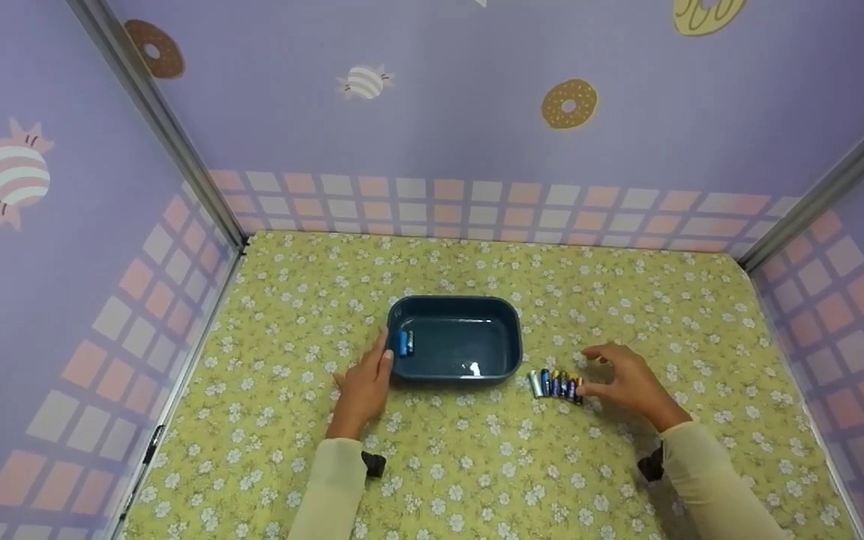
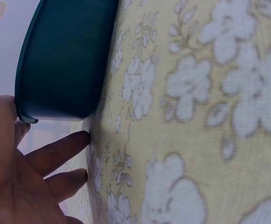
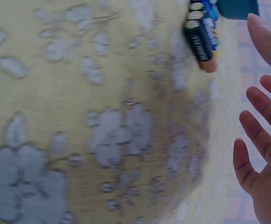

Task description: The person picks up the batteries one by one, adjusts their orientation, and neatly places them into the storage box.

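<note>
A dark teal rectangular tub (image 1: 454, 377) stands on the flowered cloth. Inside it, two batteries, one blue (image 1: 403, 343) and one darker (image 1: 411, 343), lie side by side along the left wall. My left hand (image 1: 364, 379) touches the tub's left rim, fingers fairly straight; in the left wrist view some fingers (image 2: 60, 151) spread below the rim. Right of the tub, several batteries (image 1: 556, 384) lie in a row. Beside the row's right end is my right hand (image 1: 627, 382), thumb and fingers apart, holding nothing. In the right wrist view a black battery with a copper end (image 3: 201, 46) lies near the thumb.
The table is covered with a yellow-green flowered cloth (image 1: 447, 465). Purple panels with pink and white squares (image 1: 507, 202) enclose the back and both sides, joined by grey metal posts (image 1: 169, 142). Dark wrist devices (image 1: 374, 464) sit at both cuffs.
</note>
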`<action>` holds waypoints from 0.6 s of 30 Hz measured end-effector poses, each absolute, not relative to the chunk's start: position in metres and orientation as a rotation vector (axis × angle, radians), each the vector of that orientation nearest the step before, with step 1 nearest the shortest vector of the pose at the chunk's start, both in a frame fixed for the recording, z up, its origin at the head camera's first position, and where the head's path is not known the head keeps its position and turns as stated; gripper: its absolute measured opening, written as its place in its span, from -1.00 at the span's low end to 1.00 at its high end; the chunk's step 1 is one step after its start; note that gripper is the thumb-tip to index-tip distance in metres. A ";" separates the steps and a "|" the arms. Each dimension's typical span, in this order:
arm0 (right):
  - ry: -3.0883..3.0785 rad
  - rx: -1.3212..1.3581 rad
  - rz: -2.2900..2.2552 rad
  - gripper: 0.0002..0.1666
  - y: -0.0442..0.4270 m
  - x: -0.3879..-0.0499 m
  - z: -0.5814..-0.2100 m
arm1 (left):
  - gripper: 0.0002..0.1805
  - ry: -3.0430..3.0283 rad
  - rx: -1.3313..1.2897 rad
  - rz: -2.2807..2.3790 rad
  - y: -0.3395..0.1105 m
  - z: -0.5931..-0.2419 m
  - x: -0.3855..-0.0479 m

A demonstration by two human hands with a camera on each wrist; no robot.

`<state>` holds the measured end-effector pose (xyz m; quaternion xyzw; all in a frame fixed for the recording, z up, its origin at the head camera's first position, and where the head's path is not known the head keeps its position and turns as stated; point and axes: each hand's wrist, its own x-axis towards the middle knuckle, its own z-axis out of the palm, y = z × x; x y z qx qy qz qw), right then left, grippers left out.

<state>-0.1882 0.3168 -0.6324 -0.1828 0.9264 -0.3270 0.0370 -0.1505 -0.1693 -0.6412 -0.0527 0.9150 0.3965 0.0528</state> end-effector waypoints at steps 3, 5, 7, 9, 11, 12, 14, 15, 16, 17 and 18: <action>2.806 -0.525 -0.977 -0.14 0.316 -0.185 -0.638 | -0.40 2.768 -0.158 1.215 -0.170 -0.640 -0.151; 2.778 -0.486 -0.976 -0.14 0.317 -0.183 -0.641 | -0.39 2.766 -0.143 1.219 -0.170 -0.641 -0.151; 2.754 -0.464 -0.988 -0.14 0.317 -0.181 -0.643 | -0.37 2.769 -0.125 1.214 -0.171 -0.641 -0.152; 2.742 -0.445 -1.000 -0.14 0.317 -0.179 -0.645 | -0.35 2.772 -0.110 1.213 -0.171 -0.643 -0.153; 2.751 -0.471 -0.985 -0.14 0.317 -0.179 -0.647 | -0.36 2.773 -0.112 1.218 -0.171 -0.643 -0.153; 2.758 -0.481 -0.973 -0.15 0.317 -0.178 -0.647 | -0.36 2.772 -0.113 1.219 -0.171 -0.643 -0.153; 2.772 -0.498 -0.948 -0.16 0.317 -0.178 -0.648 | -0.36 2.771 -0.115 1.222 -0.172 -0.644 -0.153; 2.776 -0.507 -0.936 -0.17 0.317 -0.178 -0.649 | -0.36 2.770 -0.115 1.223 -0.172 -0.644 -0.153; 2.779 -0.515 -0.923 -0.18 0.317 -0.178 -0.649 | -0.37 2.769 -0.117 1.224 -0.172 -0.644 -0.153; 2.781 -0.515 -0.916 -0.19 0.317 -0.178 -0.649 | -0.36 2.767 -0.118 1.223 -0.172 -0.644 -0.153; 2.782 -0.518 -0.913 -0.19 0.316 -0.178 -0.649 | -0.37 2.766 -0.119 1.223 -0.172 -0.644 -0.152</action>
